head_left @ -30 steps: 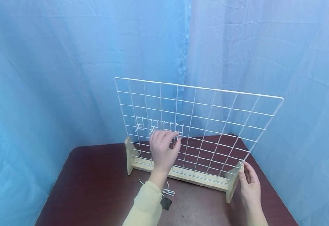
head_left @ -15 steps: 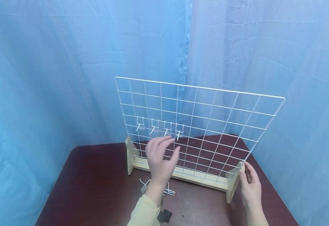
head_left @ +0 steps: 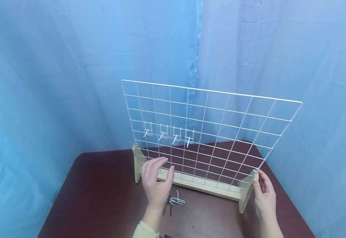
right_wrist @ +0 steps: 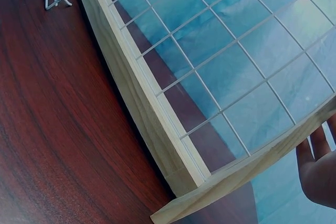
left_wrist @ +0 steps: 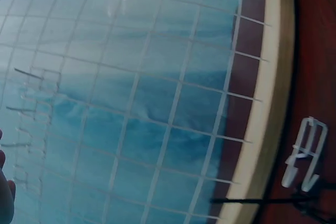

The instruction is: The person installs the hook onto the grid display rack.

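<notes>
A white wire grid (head_left: 208, 90) leans back in a wooden stand (head_left: 202, 187). Four-sided gaps of the grid carry several white hooks (head_left: 176, 137) in a row on its left half. My left hand (head_left: 156, 180), fingers spread and holding nothing, hovers in front of the stand's left part. The right hand (head_left: 265, 198) grips the top of the stand's right wooden end, thumb in front; the right wrist view shows its fingers (right_wrist: 319, 145) behind that end piece. On the table a loose white hook (head_left: 177, 201) lies by dark hooks (head_left: 170, 205), also visible in the left wrist view.
The dark red table (head_left: 101, 198) has a rounded back left corner. Blue curtains (head_left: 71, 66) hang behind the table and at both sides. A small dark speck (head_left: 193, 226) lies on the tabletop near the front.
My left hand has come away from the rightmost hanging hook and moved down and left, toward the loose hooks. The right hand keeps its hold on the stand.
</notes>
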Motion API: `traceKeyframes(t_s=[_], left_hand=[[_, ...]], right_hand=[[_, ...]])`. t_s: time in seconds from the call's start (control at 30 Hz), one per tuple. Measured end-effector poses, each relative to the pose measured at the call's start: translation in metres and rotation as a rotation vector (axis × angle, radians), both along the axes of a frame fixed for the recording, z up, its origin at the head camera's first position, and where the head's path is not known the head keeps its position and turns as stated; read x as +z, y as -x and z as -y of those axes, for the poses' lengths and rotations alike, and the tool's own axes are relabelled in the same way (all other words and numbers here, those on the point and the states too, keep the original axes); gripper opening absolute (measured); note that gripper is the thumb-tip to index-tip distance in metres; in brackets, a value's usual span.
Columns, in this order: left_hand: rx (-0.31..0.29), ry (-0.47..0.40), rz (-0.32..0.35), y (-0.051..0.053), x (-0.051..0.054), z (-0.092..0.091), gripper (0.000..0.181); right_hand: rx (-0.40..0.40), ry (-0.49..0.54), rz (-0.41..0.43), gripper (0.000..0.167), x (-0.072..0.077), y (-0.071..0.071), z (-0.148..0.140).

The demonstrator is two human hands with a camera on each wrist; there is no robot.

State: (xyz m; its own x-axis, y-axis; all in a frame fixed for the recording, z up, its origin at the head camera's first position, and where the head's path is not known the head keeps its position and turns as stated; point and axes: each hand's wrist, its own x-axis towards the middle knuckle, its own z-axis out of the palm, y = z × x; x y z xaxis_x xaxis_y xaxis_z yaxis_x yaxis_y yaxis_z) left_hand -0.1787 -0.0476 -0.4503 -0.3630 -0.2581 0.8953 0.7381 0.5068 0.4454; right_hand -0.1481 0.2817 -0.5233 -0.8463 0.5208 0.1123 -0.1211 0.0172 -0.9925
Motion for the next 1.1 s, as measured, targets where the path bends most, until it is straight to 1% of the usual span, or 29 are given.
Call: traceKeyframes(t_s=[0.1,0.2,0.33,0.4,0.5,0.6,0.7,0.73,0.8,0.87,0.97,1.03,1.1], left_hand=[[0.015,-0.031,0.051,-0.001,-0.016,0.006,0.033],[0.031,-0.04,0.117,-0.001,-0.032,0.013,0.036],[0.069,-0.03,0.203,-0.001,-0.054,0.023,0.034],[0.087,-0.039,0.256,-0.001,-0.065,0.029,0.032],[0.108,-0.065,0.329,0.0,-0.079,0.038,0.03],[0.142,-0.084,0.398,0.001,-0.089,0.046,0.029],[0.158,-0.108,0.477,0.001,-0.096,0.054,0.03],[0.153,-0.125,0.514,0.0,-0.097,0.056,0.03],[0.122,-0.163,0.597,-0.001,-0.1,0.06,0.03],[0.082,-0.204,0.7,-0.002,-0.104,0.063,0.031],[0.045,-0.239,0.839,-0.004,-0.112,0.067,0.034],[0.046,-0.238,0.909,-0.005,-0.119,0.069,0.036],[0.054,-0.229,0.946,-0.005,-0.124,0.072,0.037]], right_hand=[[-0.001,-0.004,0.01,0.046,0.001,0.001,-0.001],[-0.001,-0.011,0.02,0.047,0.001,0.0,-0.001],[-0.004,-0.02,0.031,0.047,0.001,-0.001,0.0],[-0.004,-0.021,0.033,0.047,0.001,-0.001,-0.001],[-0.01,-0.028,0.041,0.047,0.001,-0.001,-0.001],[-0.01,-0.029,0.036,0.047,0.001,0.0,-0.001],[-0.011,-0.016,0.021,0.046,0.001,0.0,-0.001],[-0.012,-0.01,0.016,0.046,0.001,0.0,-0.001],[-0.012,-0.004,0.006,0.045,0.002,0.0,-0.001],[-0.012,-0.006,0.002,0.045,0.002,0.0,-0.001],[-0.013,-0.009,0.006,0.045,0.002,0.0,-0.001],[-0.014,-0.011,0.008,0.045,0.002,0.0,-0.001],[-0.013,0.0,0.001,0.045,0.001,0.0,-0.001]])
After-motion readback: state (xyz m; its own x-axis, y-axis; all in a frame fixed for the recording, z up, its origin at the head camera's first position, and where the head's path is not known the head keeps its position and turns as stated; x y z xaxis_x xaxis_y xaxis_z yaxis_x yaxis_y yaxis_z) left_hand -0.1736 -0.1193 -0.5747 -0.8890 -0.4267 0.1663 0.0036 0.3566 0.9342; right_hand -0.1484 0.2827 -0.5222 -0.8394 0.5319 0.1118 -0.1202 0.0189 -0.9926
